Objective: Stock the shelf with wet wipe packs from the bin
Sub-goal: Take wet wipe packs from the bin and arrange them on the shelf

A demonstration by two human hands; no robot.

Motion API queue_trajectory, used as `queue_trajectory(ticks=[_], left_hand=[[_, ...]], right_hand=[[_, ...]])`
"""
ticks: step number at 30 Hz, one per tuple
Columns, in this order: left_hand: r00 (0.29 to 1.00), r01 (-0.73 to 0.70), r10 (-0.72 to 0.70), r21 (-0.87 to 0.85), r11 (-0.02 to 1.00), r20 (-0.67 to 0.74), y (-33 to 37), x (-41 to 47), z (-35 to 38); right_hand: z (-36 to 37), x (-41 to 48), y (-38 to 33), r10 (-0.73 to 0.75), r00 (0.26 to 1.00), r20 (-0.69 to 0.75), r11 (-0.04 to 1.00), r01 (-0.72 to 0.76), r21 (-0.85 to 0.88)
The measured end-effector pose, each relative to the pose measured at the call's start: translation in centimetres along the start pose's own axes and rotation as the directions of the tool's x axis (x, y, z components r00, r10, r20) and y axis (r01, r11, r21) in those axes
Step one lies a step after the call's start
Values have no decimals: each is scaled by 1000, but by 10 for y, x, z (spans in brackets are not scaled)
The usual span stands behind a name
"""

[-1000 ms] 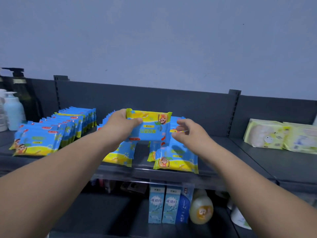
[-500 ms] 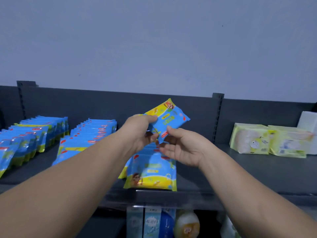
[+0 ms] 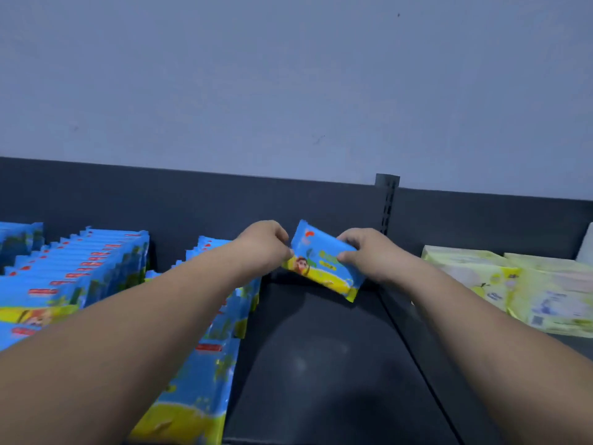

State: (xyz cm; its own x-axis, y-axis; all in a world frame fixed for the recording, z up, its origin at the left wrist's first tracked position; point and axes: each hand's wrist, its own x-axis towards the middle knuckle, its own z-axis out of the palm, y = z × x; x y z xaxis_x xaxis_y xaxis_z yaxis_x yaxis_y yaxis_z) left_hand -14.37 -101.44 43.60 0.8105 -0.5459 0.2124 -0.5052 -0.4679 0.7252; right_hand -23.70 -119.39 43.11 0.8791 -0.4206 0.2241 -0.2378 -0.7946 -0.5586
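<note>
A blue and yellow wet wipe pack (image 3: pixel 321 263) is held tilted at the back of the dark shelf (image 3: pixel 321 364), just above its bare strip. My left hand (image 3: pixel 264 244) pinches the pack's left end. My right hand (image 3: pixel 365 250) grips its right end with curled fingers. Rows of the same blue packs (image 3: pixel 96 268) stand overlapping on the shelf to the left, and the nearest row (image 3: pixel 211 358) runs under my left forearm. The bin is out of sight.
Pale yellow-green wipe packs (image 3: pixel 513 284) lie on the neighbouring shelf section to the right. A slotted upright (image 3: pixel 386 200) divides the dark back panel. A white box edge (image 3: pixel 587 242) shows at the far right.
The view has shifted right and closer. Both hands have carried the pack from in front of the middle row to the back of the bare strip, and it now faces me right way up.
</note>
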Motion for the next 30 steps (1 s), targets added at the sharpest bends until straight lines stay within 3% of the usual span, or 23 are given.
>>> queue_trajectory(ticks=[3,9,12,17,20,25,27,30], left_hand=[[996,-29,12,194,980,87,0,18,23],[969,-106,-11,455,884,247,-3,45,57],[954,-121,-49,528,841,296,-6,56,67],[947,-112,-76,542,833,312,-10,71,75],[953,-113,-62,539,835,296,-12,75,79],[990,-74,1,513,855,141,-9,80,76],[998,-15,-20,481,877,67,-9,81,73],[993,64,-95,364,929,66,-10,82,72]], right_hand=[[4,23,16,-2,999,40,988,8,-156],[15,59,40,-34,992,122,988,52,-145],[24,69,48,-65,994,83,975,81,-208],[34,65,51,-271,944,-189,875,160,-457],[30,67,56,-318,908,-274,854,149,-498],[24,68,61,-293,912,-288,860,120,-495],[25,66,60,-221,928,-299,867,46,-497],[30,64,62,-104,956,-275,893,-32,-449]])
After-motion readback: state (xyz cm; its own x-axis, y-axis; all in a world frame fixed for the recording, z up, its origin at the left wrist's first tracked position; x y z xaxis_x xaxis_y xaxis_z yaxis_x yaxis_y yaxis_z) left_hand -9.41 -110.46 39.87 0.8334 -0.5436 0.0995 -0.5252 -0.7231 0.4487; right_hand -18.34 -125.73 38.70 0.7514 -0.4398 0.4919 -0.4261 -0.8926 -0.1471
